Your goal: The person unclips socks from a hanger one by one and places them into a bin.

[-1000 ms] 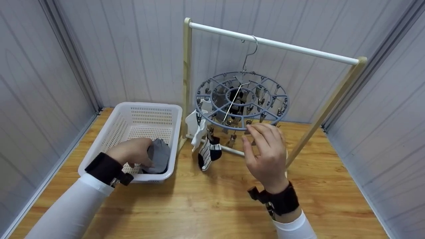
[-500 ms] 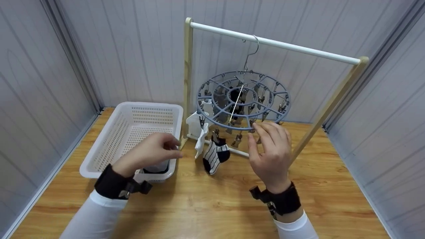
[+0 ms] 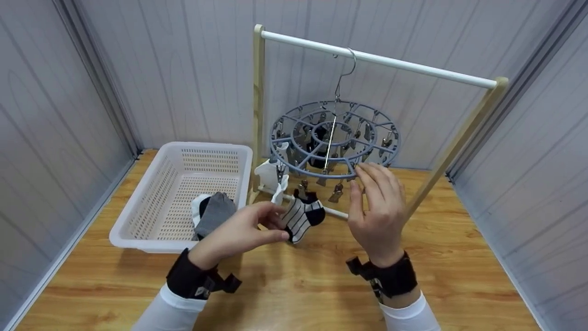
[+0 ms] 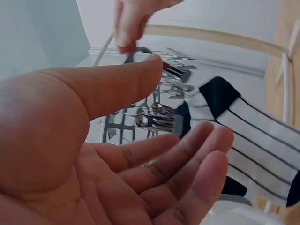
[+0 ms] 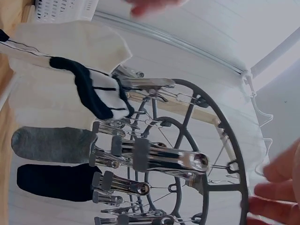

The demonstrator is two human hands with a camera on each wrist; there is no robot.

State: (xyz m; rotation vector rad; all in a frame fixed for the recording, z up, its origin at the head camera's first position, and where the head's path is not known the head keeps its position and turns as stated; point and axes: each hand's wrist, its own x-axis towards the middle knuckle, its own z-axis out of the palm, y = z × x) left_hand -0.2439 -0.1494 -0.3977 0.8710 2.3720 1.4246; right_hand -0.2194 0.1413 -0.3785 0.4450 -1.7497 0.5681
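My left hand [image 3: 243, 232] is beside a black-and-white striped sock [image 3: 298, 218] that hangs from a clip. In the left wrist view its thumb and fingers are apart, with nothing between them. My right hand [image 3: 377, 209] holds the near rim of a grey round clip hanger [image 3: 321, 174] by the fingertips. In the right wrist view, those fingers [image 5: 276, 192] meet the rim at the right edge. Several metal clips [image 5: 173, 159] dangle from the hanger. White socks [image 3: 268, 174], a grey sock [image 5: 54, 145] and a black sock [image 5: 54, 183] also hang there.
A white perforated basket [image 3: 133, 202] stands at the left, holding a grey sock [image 3: 216, 214] and a black-and-white item [image 3: 198, 207]. The hanger hooks over the white rail [image 3: 413, 67] of a wooden-legged rack [image 3: 452, 151]. Panelled walls [image 3: 193, 69] enclose the wooden tabletop [image 3: 294, 285].
My left hand has let go of the grey sock in the basket and moved right to the striped sock. The hanger has turned, carrying the striped sock rightward; my right hand moved slightly with it.
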